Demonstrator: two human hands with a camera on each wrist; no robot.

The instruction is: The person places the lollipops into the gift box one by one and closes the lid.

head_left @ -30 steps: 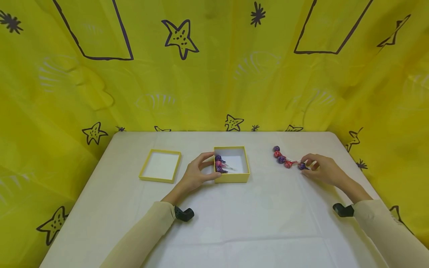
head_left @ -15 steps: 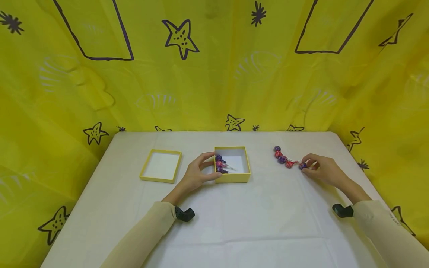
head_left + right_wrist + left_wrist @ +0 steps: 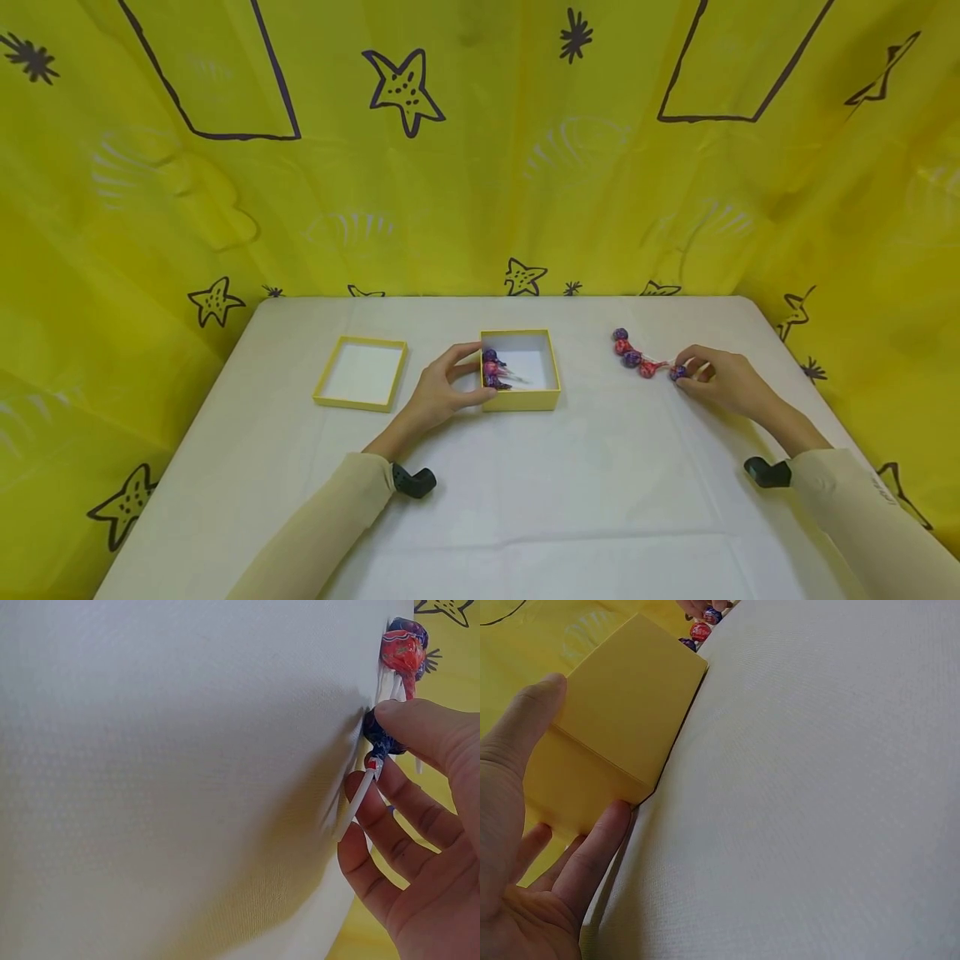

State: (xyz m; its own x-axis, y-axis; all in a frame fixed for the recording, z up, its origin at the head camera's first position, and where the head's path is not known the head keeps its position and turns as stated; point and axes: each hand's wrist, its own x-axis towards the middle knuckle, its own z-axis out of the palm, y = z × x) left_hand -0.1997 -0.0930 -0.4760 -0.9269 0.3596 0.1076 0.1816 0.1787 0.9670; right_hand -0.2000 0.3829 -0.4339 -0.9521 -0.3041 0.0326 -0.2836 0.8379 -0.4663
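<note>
In the head view my left hand [image 3: 442, 385] holds the left side of a yellow box [image 3: 522, 400] with a white inside, its thumb at the front corner and fingers toward the back. Several purple and red lollipops [image 3: 491, 368] lie along the box's left wall, sticks pointing right. My right hand [image 3: 722, 383] pinches the wrapped head of a purple lollipop [image 3: 678, 372] between thumb and fingers. The right wrist view shows this lollipop [image 3: 381, 736] with its white stick slanting down beside the fingers. Several more purple and red lollipops [image 3: 632, 358] lie just left of that hand.
A yellow-rimmed box lid [image 3: 360, 372] lies with its white inside up, left of the box. White cloth [image 3: 555, 483] covers the table. Behind and at both sides hangs a yellow curtain [image 3: 480, 183] with starfish drawings.
Nearly everything stays put. Both hands keep their places, the left at the box and the right on the purple lollipop; only the head view shifts very slightly.
</note>
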